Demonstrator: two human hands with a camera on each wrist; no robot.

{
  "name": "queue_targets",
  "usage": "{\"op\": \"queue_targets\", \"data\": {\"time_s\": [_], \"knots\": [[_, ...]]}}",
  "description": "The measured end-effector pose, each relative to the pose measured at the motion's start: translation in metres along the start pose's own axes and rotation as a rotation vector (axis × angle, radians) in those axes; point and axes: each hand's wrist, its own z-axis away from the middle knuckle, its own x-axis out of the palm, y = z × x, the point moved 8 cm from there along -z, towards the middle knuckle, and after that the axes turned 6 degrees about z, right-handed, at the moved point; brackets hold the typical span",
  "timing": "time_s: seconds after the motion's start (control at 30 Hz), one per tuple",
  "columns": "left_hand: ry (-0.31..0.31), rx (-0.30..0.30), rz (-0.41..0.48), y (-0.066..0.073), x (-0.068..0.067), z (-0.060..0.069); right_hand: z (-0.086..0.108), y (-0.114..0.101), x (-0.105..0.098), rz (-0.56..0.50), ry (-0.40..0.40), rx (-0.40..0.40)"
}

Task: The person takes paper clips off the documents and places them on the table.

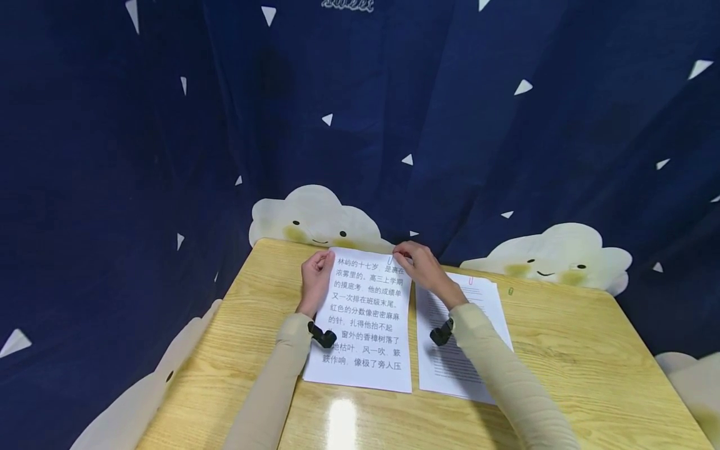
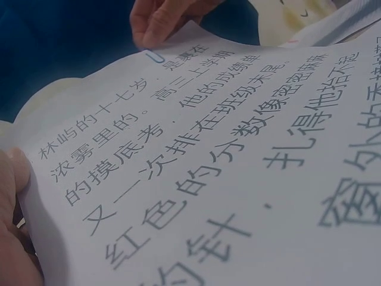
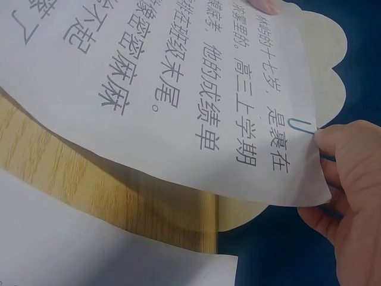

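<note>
Wood table point(image 1: 239, 319) has room left of the paper point(image 1: 368, 312).
Left hand point(image 1: 316, 280) pinches one corner; right hand point(image 1: 425, 269) pinches the edge by the clip point(image 3: 300, 125).

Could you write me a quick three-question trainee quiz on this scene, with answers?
1. Which hand is at the blue paper clip: A) left, B) right, C) neither?
2. True or false: the green paper clip lies on the small-print sheet.
3. Fill in: the left hand grips the large-print sheet near its upper ____ corner.
Key: 1. B, the right hand; 2. false, it lies on the table; 3. left.
</note>
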Motion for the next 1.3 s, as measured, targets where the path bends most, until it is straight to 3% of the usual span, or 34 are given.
{"op": "queue_targets", "data": {"time_s": [0.4, 0.63, 1.3], "knots": [[-0.005, 0.006, 0.009, -0.001, 0.004, -0.001, 0.003, 0.0, 0.001, 0.005, 0.006, 0.026], [-0.02, 0.007, 0.031, -0.003, 0.011, 0.002, 0.01, 0.005, -0.004, 0.032, 0.002, 0.089], [-0.019, 0.015, 0.021, 0.001, 0.002, 0.0, 0.002, 0.003, -0.001, -0.074, 0.055, 0.041]]}}
